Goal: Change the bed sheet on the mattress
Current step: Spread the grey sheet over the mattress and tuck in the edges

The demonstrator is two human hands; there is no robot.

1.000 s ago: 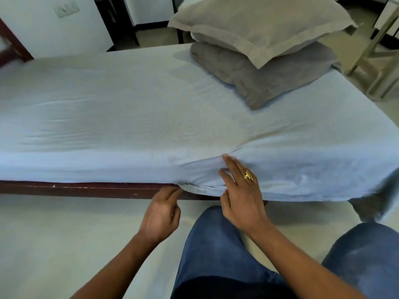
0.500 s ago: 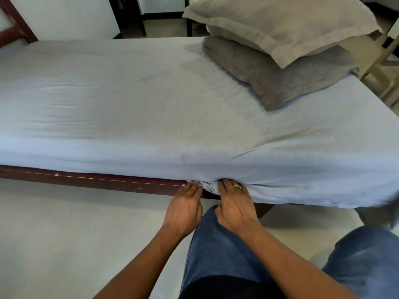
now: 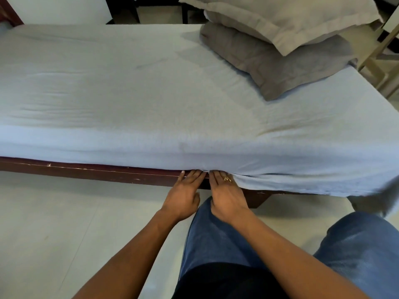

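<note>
A pale blue bed sheet covers the mattress on a dark wooden bed frame. My left hand and my right hand lie side by side at the mattress's near lower edge. Their straight fingers push the sheet's hem in under the mattress, and the fingertips are hidden beneath it. The right hand wears a gold ring. To the right of my hands the sheet's edge still hangs loose over the frame.
A beige pillow lies on top of a grey pillow at the bed's far right. Pale floor runs along the near side. My knees in blue jeans are close to the frame. A light wooden chair stands at the right.
Both hands came together and moved forward to the bottom of the mattress. The bulge of sheet that the right hand pressed has gone flat against the side.
</note>
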